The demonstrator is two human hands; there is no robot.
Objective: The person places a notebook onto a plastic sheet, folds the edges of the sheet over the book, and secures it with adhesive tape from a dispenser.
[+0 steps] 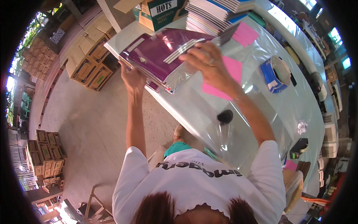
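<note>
A purple-covered notebook [156, 52] lies on top of a small stack at the table's far left edge, shiny under clear plastic. My left hand [133, 77] grips the near left edge of this stack, thumb up along its side. Over the right part of the cover, my right hand [209, 63] rests with its fingers bent and somewhat apart, touching the plastic near the white lines on the cover. Its thumb is partly hidden. Loose clear plastic film [179, 78] sticks out at the near corner of the notebooks. Pink paper sheets [233, 71] lie under and beside my right forearm.
Behind the notebooks stand a green and brown carton [158, 16] and a tall notebook stack [209, 15]. Clear plastic sheeting [257, 130], a dark round object [225, 117], a blue-and-white tape roll [276, 74] and a black tape dispenser [299, 148] are on the table. Cartons [91, 71] stand left.
</note>
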